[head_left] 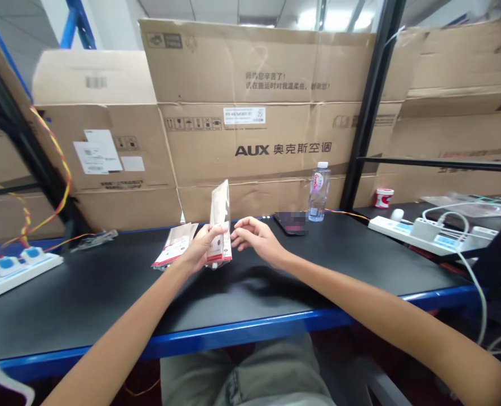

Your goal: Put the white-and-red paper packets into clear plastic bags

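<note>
Black bench top: left hand clamped on glossy plastic packet; right hand open, just beside.

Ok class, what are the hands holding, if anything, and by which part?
The left hand holds a clear plastic packet by its lower half; the right hand holds nothing.

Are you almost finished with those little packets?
It's hard to say. Maybe done: a few packets lie on the black workbench beside the left hand. In hand: the left hand grips a clear plastic packet upright, and the open right hand is next to it. Left: I can't see how many remain.
</note>
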Motion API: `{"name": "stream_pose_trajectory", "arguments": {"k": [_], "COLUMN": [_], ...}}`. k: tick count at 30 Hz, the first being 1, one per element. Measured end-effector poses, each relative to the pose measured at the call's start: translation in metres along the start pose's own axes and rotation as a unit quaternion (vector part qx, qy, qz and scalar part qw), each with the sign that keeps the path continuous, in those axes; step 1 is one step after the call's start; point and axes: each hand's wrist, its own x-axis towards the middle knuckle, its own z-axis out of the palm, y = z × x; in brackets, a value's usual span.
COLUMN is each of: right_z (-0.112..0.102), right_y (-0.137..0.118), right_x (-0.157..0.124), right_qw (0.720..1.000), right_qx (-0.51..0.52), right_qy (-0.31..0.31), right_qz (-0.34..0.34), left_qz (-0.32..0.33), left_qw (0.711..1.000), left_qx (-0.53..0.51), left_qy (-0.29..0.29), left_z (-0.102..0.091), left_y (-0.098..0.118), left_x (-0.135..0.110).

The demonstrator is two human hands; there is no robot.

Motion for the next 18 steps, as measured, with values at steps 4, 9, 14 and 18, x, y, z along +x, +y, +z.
{"name": "stream_pose_trajectory", "arguments": {"k": [4, 9, 14, 18], "right_z": [-0.008, -0.014, -0.021, -0.026], "right_y": [0.003, 0.009, 0.016, 0.025], "right_x": [0.007, 0.01, 0.013, 0.015], "right_qw": [0.997, 0.996, 0.994, 0.994], "right_qx": [0.042, 0.026, -0.043, -0.063], "right_qy": [0.042, 0.052, 0.076, 0.058], "right_qz": [0.049, 0.071, 0.067, 0.072], "left_qz": [0.033, 0.026, 0.031, 0.04], "left_qw": [0.998, 0.991, 0.99, 0.991], "left_qx": [0.051, 0.084, 0.037, 0.067], "left_qy": [-0.035, -0.105, -0.132, -0.11], "left_z": [0.007, 0.015, 0.009, 0.004], "left_y": [0.001, 0.006, 0.006, 0.0], "left_x": [-0.007, -0.015, -0.012, -0.006]}}
